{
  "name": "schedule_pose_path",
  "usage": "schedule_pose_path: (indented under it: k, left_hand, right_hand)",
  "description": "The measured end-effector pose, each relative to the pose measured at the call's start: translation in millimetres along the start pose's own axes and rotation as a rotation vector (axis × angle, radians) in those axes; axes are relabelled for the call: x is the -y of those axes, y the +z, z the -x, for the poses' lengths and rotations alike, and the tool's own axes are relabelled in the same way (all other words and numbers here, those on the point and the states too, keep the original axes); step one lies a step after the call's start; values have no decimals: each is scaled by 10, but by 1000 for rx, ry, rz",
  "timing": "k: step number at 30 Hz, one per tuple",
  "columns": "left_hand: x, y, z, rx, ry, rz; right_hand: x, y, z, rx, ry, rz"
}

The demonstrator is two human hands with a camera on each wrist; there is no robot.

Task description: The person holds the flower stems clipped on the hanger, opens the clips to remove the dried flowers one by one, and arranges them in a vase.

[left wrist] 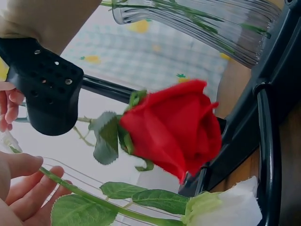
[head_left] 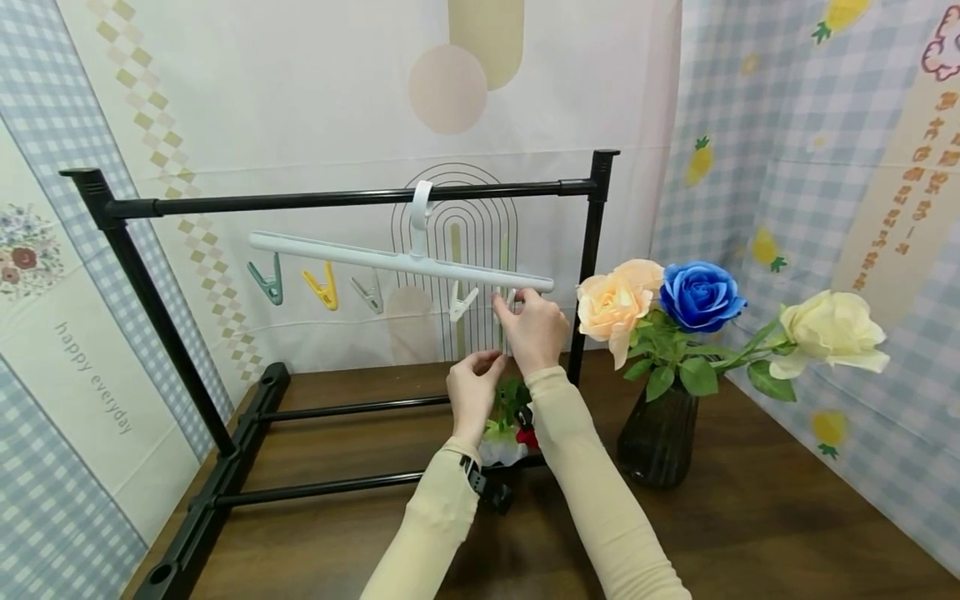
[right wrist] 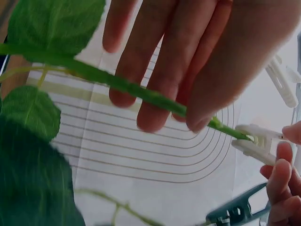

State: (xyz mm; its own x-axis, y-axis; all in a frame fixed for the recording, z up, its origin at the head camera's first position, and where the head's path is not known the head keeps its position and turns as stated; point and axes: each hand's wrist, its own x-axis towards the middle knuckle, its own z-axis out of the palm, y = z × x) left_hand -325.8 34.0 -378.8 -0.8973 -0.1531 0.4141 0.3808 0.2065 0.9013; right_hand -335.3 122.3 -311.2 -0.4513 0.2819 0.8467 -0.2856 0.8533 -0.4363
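My left hand (head_left: 476, 392) pinches the green stem (right wrist: 136, 89) of a white rose (left wrist: 230, 207), which hangs head down. Higher up, my right hand (head_left: 534, 329) is at the right end of a pale blue hanger (head_left: 337, 252). Its fingers (right wrist: 282, 174) pinch a white clothespin (right wrist: 256, 143), and the stem's end lies at that clothespin's jaws. Beside it, a red rose (left wrist: 171, 127) hangs upside down, near a dark green clothespin (right wrist: 240, 207). In the head view both roses are partly hidden behind my hands and sleeves.
The hanger hooks over a black rack (head_left: 300, 200). Green (head_left: 268, 282), yellow (head_left: 322, 287), grey (head_left: 367, 292) and white clothespins (head_left: 462, 302) dangle from it. On the right, a dark vase (head_left: 660, 433) holds peach, blue and cream roses on the wooden table (head_left: 787, 508).
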Motion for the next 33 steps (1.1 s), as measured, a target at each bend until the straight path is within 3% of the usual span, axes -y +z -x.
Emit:
schedule_pose_path:
  k: [10, 17, 25, 33]
  left_hand:
    - [-36, -26, -19, 0, 16, 6]
    - [-45, -59, -81, -15, 23, -8]
    - [-94, -141, -138, -35, 15, 50]
    - [-127, -193, -121, 11, -44, 67]
  right_hand:
    - [14, 9, -14, -96, -3, -206]
    - [35, -29, -26, -74, 1, -268]
    - [-31, -65, -23, -70, 16, -264]
    - [-53, -34, -8, -93, 52, -181]
